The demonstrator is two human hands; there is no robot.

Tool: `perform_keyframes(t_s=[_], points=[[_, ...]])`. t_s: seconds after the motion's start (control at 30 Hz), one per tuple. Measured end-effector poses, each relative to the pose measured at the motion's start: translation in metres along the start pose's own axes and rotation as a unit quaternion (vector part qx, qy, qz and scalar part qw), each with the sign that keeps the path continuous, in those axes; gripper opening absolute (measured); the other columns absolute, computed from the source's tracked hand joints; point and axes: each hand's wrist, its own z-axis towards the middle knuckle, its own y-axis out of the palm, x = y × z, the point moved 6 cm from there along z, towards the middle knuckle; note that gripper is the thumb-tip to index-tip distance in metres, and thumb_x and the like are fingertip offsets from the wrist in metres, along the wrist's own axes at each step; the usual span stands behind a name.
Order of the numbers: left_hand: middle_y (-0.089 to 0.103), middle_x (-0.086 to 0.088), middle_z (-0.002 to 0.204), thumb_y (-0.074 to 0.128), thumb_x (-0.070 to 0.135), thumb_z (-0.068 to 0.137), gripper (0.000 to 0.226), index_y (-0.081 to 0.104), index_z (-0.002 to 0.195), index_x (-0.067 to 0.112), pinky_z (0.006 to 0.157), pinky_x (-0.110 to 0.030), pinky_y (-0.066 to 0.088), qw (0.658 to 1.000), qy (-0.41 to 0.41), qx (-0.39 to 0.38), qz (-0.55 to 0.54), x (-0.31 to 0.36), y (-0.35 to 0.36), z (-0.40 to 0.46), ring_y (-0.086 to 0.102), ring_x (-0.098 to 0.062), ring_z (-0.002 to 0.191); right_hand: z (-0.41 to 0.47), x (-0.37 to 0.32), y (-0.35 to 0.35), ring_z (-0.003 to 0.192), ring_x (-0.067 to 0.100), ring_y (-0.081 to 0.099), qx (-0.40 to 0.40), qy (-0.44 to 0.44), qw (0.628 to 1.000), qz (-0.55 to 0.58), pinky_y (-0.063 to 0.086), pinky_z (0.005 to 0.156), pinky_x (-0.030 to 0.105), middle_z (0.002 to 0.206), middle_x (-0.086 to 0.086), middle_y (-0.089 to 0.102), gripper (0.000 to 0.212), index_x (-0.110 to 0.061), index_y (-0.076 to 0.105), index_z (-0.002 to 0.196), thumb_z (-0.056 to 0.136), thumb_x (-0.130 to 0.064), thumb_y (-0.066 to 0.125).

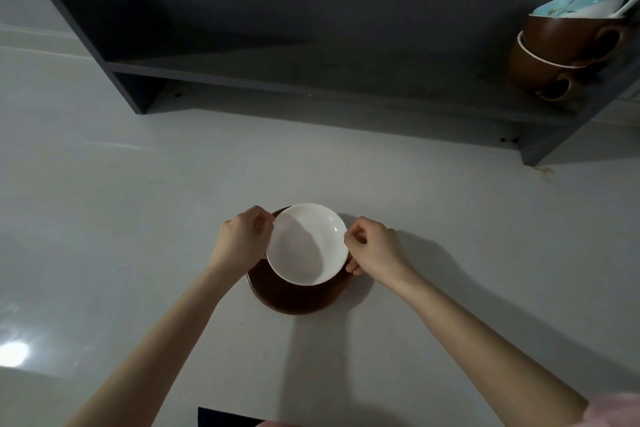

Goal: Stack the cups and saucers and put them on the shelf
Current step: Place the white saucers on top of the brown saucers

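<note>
A small white saucer [306,243] lies on top of a larger brown saucer [294,298] on the pale table, near the middle of the view. My left hand [242,236] pinches the stack at its left edge. My right hand [375,246] grips it at the right edge, fingers curled under the rim. Both hands hold the saucers together. At the right end of the dark grey shelf [311,80] stand two nested brown cups [561,59] with a pale blue cup [581,3] tilted on top.
The shelf's left and middle part shows only bare board. Its side panels come down to the table [138,218] at left and right. A dark object [225,418] lies at the bottom edge of the view.
</note>
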Motion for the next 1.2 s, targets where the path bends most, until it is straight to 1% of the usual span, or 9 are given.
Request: perform_keyframes(t_s=[0.1, 0.27, 0.4, 0.53, 0.7, 0.87, 0.93, 1.1, 1.2], points=[[0.061, -0.009, 0.073, 0.038, 0.012, 0.088, 0.028, 0.063, 0.097, 0.006, 0.075, -0.03, 0.043, 1.0, 0.0, 0.005, 0.009, 0.0, 0.001, -0.005, 0.064, -0.035, 0.082, -0.003, -0.001, 0.0, 0.036, 0.006, 0.056, 0.006, -0.012, 0.999, -0.042, 0.057, 0.06, 0.035, 0.048, 0.001, 0.057, 0.026, -0.02, 0.044, 0.058, 0.084, -0.015, 0.047], [0.05, -0.007, 0.086, 0.039, 0.01, 0.089, 0.029, 0.065, 0.1, 0.003, 0.071, -0.024, 0.032, 0.999, 0.019, 0.026, 0.041, 0.003, 0.001, -0.005, 0.046, -0.023, 0.078, -0.007, -0.004, 0.002, 0.07, 0.037, 0.064, 0.001, -0.045, 0.988, -0.145, 0.053, 0.066, 0.037, 0.065, 0.012, 0.059, 0.035, -0.021, 0.037, 0.053, 0.086, -0.025, 0.048], [0.049, -0.009, 0.086, 0.04, 0.011, 0.09, 0.03, 0.066, 0.098, -0.002, 0.07, -0.025, 0.031, 0.998, 0.023, 0.015, 0.063, 0.001, 0.001, -0.004, 0.048, -0.027, 0.08, -0.005, -0.008, 0.006, 0.084, 0.039, 0.059, -0.004, -0.056, 0.976, -0.21, 0.039, 0.064, 0.033, 0.083, 0.02, 0.067, 0.033, -0.016, 0.04, 0.057, 0.086, -0.03, 0.048], [0.048, -0.005, 0.091, 0.041, 0.013, 0.09, 0.03, 0.067, 0.103, 0.007, 0.072, -0.018, 0.028, 0.999, 0.01, -0.014, 0.051, -0.004, 0.0, -0.002, 0.048, -0.023, 0.084, -0.007, -0.015, -0.002, 0.088, 0.036, 0.058, 0.027, -0.059, 0.968, -0.241, 0.033, 0.065, 0.031, 0.09, 0.014, 0.067, 0.039, -0.02, 0.034, 0.056, 0.088, -0.039, 0.045], [0.053, -0.014, 0.105, 0.045, 0.01, 0.087, 0.03, 0.06, 0.113, 0.008, 0.08, -0.021, 0.031, 1.0, -0.009, -0.003, 0.017, -0.008, -0.005, -0.002, 0.049, -0.021, 0.085, -0.001, -0.01, -0.008, 0.092, 0.031, 0.06, 0.041, -0.055, 0.984, -0.165, 0.045, 0.074, 0.034, 0.099, 0.007, 0.064, 0.02, -0.015, 0.052, 0.088, 0.086, -0.035, 0.047], [0.056, -0.017, 0.12, 0.044, 0.011, 0.088, 0.035, 0.055, 0.12, 0.009, 0.088, -0.026, 0.037, 0.999, -0.042, -0.017, 0.004, -0.018, -0.008, -0.005, 0.057, -0.03, 0.106, 0.0, 0.002, -0.006, 0.097, 0.028, 0.059, -0.001, 0.013, 0.998, -0.06, 0.05, 0.086, 0.04, 0.094, 0.006, 0.06, 0.034, -0.012, 0.052, 0.113, 0.085, -0.032, 0.052], [0.058, -0.017, 0.119, 0.043, 0.013, 0.088, 0.034, 0.056, 0.12, 0.009, 0.094, -0.032, 0.041, 0.998, -0.051, -0.029, 0.005, -0.022, -0.006, -0.008, 0.058, -0.031, 0.107, -0.004, 0.005, -0.003, 0.089, 0.027, 0.061, -0.017, 0.027, 0.999, -0.041, 0.053, 0.085, 0.046, 0.092, 0.005, 0.06, 0.037, -0.013, 0.05, 0.116, 0.084, -0.033, 0.054], [0.063, -0.018, 0.114, 0.046, 0.018, 0.088, 0.032, 0.058, 0.116, 0.009, 0.095, -0.041, 0.048, 0.996, -0.072, -0.05, -0.014, -0.027, -0.004, -0.015, 0.059, -0.033, 0.106, -0.012, 0.007, 0.004, 0.073, 0.028, 0.064, -0.041, 0.042, 0.998, -0.03, 0.056, 0.079, 0.044, 0.091, 0.003, 0.061, 0.034, -0.013, 0.051, 0.114, 0.085, -0.031, 0.053], [0.064, -0.013, 0.106, 0.049, 0.023, 0.088, 0.031, 0.058, 0.114, 0.01, 0.095, -0.042, 0.049, 0.995, -0.078, -0.063, -0.023, -0.029, -0.002, -0.017, 0.061, -0.034, 0.101, -0.016, 0.009, 0.005, 0.077, 0.035, 0.068, -0.047, 0.049, 0.997, -0.026, 0.058, 0.075, 0.043, 0.088, 0.001, 0.059, 0.033, -0.011, 0.052, 0.115, 0.087, -0.029, 0.052]])
